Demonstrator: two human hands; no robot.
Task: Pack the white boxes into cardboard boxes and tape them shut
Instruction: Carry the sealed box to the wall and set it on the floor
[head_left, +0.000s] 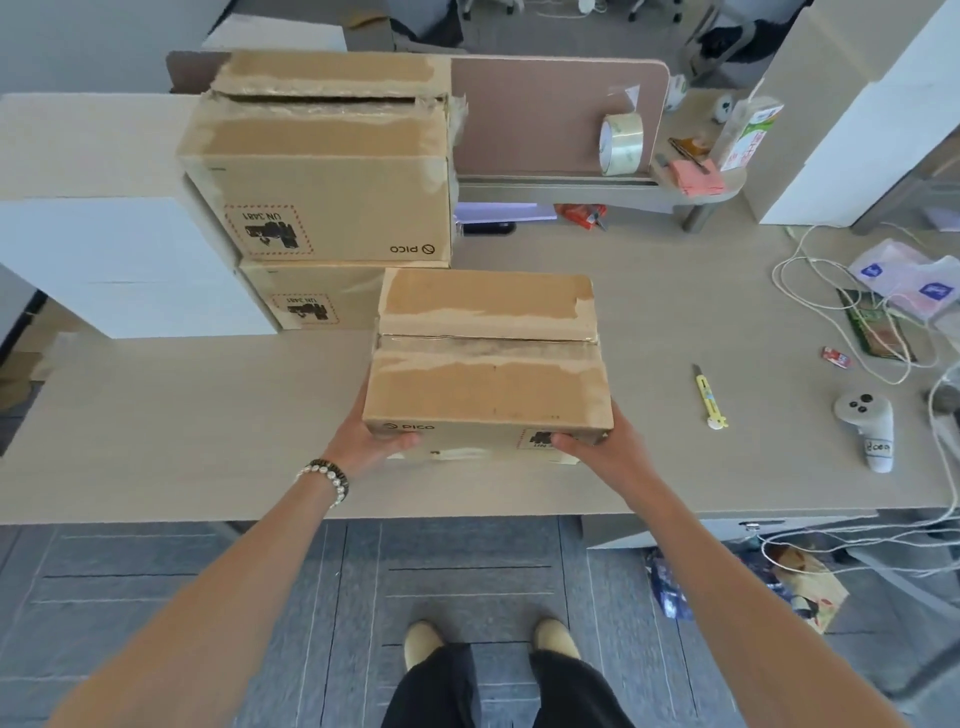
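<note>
Pale wood-grain surface (182, 415) is filling the middle of the frame, with grey carpet below it. At centre, a closed cardboard box (488, 358) is sitting near the surface's lower edge, its top flaps meeting along a taped seam. Both hands are holding it at the near corners: the left hand (371, 441) is gripping the lower-left corner with its thumb on the front face, and the right hand (597, 452) is gripping the lower-right corner the same way. A beaded bracelet (326, 477) is circling the left wrist. Just above and left, two stacked cardboard boxes (322, 171) are standing, the upper one showing a gap between its flaps. A white box (130, 265) is lying beside them at the left. A yellow utility knife (707, 397) is lying right of centre, a tape roll (621, 143) is standing at the upper right, and a white controller (867, 426) is resting at the far right.
</note>
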